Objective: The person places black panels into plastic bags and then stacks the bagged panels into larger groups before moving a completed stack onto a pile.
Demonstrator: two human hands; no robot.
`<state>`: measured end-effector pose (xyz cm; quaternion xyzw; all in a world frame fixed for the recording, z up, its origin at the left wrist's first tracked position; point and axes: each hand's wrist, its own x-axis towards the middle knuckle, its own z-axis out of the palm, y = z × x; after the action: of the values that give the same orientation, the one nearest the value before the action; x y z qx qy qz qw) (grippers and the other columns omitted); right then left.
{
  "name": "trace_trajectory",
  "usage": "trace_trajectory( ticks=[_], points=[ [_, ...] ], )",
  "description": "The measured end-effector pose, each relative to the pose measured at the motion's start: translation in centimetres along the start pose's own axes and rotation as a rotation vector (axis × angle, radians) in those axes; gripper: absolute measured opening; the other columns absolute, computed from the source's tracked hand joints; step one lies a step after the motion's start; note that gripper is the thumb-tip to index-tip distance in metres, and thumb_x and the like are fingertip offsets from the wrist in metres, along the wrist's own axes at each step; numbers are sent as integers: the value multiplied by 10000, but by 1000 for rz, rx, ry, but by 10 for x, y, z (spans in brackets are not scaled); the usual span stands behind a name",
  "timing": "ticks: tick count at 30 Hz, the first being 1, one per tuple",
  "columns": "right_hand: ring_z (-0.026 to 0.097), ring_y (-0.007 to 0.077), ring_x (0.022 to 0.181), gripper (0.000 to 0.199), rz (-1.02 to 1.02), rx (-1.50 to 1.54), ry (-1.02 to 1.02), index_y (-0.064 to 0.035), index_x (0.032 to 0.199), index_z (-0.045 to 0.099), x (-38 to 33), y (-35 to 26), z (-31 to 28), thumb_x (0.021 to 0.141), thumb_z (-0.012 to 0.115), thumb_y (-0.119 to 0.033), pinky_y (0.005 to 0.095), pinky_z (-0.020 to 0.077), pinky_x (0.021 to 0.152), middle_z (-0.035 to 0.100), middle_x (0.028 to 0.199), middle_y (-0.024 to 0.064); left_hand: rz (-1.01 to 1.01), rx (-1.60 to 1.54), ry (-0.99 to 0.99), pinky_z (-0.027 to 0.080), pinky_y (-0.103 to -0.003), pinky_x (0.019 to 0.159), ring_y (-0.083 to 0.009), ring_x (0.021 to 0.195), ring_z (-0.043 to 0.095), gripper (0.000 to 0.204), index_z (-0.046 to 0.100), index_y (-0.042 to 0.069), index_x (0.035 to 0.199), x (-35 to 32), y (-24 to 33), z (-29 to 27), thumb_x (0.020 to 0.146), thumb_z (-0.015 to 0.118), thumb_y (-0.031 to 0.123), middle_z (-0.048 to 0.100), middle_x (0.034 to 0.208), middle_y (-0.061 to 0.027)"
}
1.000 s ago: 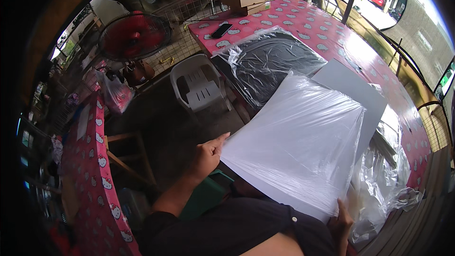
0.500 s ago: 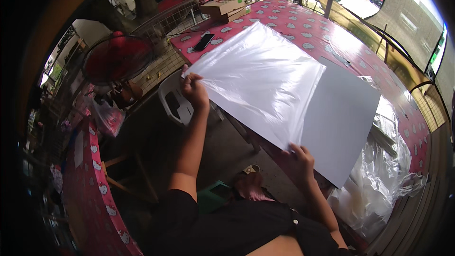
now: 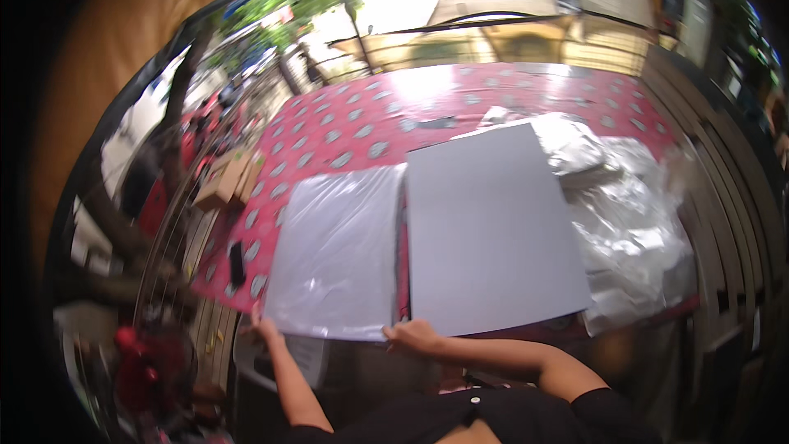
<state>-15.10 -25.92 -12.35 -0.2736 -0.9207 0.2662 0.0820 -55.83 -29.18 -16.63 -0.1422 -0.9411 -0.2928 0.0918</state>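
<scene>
A white sheet in a clear plastic sleeve (image 3: 335, 256) lies at the front left of the table, its plastic wrinkled and shiny. My left hand (image 3: 265, 331) is closed at its near left corner, blurred a little by motion. At the near right corner, the fingers of my right hand (image 3: 415, 337) pinch the sleeve's edge. Just right of the sleeve, across a narrow strip of tablecloth, lies a large flat grey board (image 3: 495, 234). Its near edge runs along the table's front.
Crumpled clear plastic (image 3: 633, 234) heaps at the right, partly behind the board. A black phone (image 3: 237, 264) and cardboard boxes (image 3: 227, 178) rest on the left of the pink patterned table (image 3: 341, 145). A red fan (image 3: 140, 370) stands at lower left; a slatted wooden bench (image 3: 707, 173) borders the right.
My view has swung to the right. The sleeved sheet no longer overlaps the grey board; it has moved left and lies beside it, with both hands still at its near corners.
</scene>
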Motion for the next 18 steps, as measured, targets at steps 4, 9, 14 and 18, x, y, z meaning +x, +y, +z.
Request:
trace_trajectory(
  ticks=[4,9,14,18],
  points=[
    [608,322,655,450,-264,79,48,-109,1171,486,-86,-28,-49,813,566,-370,400,480,520,582,715,119,253,-9,522,247,-592,933,-346,1222,336,395,511,135,1138,3,37,-20,746,487,90,405,1294,-169],
    [616,271,670,360,120,5,521,-95,1111,542,-281,16,-79,820,570,-305,359,493,542,600,741,104,407,-1259,-445,199,-395,1020,-268,1225,325,424,489,42,1140,-278,299,-86,720,440,9,412,1260,-118],
    [619,251,676,295,639,-39,858,-75,1037,587,-506,-9,-52,817,584,-272,344,502,594,614,773,94,619,-1540,-1268,219,-354,1007,-238,1244,314,385,487,38,1126,-587,343,-172,746,491,-21,391,1311,-102],
    [613,277,735,267,1007,67,1075,-74,1033,584,-652,-61,-27,841,564,-259,365,492,658,619,822,110,1128,-1293,-1839,292,-327,970,-206,1208,364,248,551,15,999,-818,316,-291,764,490,-35,389,1319,-117]
  ],
)
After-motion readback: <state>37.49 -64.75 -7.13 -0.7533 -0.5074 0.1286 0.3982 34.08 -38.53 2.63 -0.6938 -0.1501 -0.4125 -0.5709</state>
